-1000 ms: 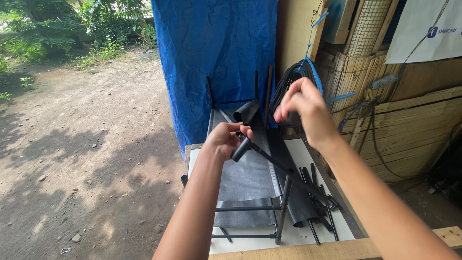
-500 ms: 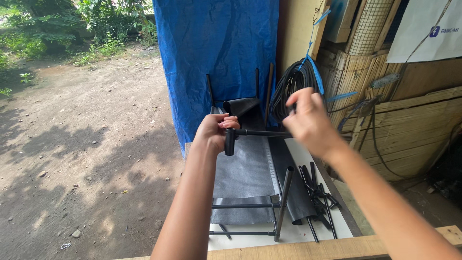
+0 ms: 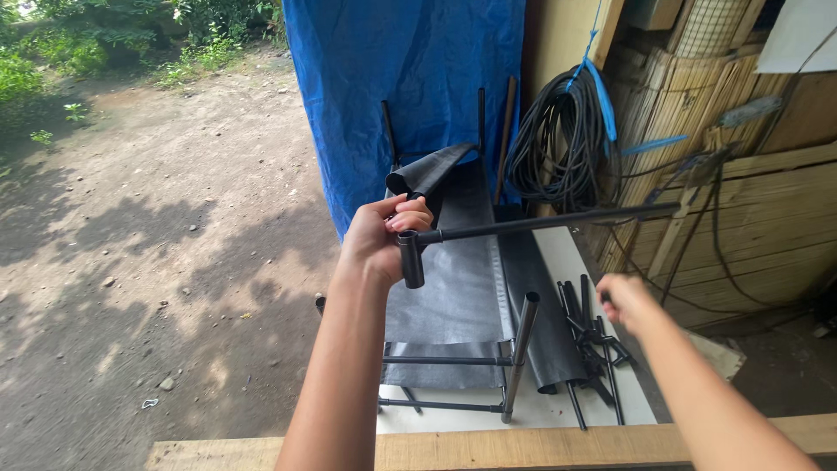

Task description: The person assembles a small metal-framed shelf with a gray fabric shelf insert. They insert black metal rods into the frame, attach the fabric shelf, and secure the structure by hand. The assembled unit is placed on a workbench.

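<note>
My left hand [image 3: 381,239] grips the connector end of a long black metal rod [image 3: 540,223] and holds it level, its far end reaching right toward the bamboo wall. Lower on the right, my right hand [image 3: 626,301] hovers over a pile of loose black rods [image 3: 593,336] on the white board [image 3: 558,410]; its fingers are partly curled and I cannot tell whether they hold anything. Below the held rod stands a partly built black tube frame [image 3: 521,349] with grey fabric [image 3: 453,296] laid over it.
A blue tarp [image 3: 401,78] hangs behind the frame. A coil of black cable [image 3: 562,144] hangs on the wall at right, beside bamboo panels [image 3: 758,218]. A wooden plank [image 3: 488,445] runs along the near edge. Bare dirt ground [image 3: 148,262] spreads out to the left.
My right hand let go of the rod's right end and dropped to the pile of loose rods. My left hand stays on the connector end and the rod lies level.
</note>
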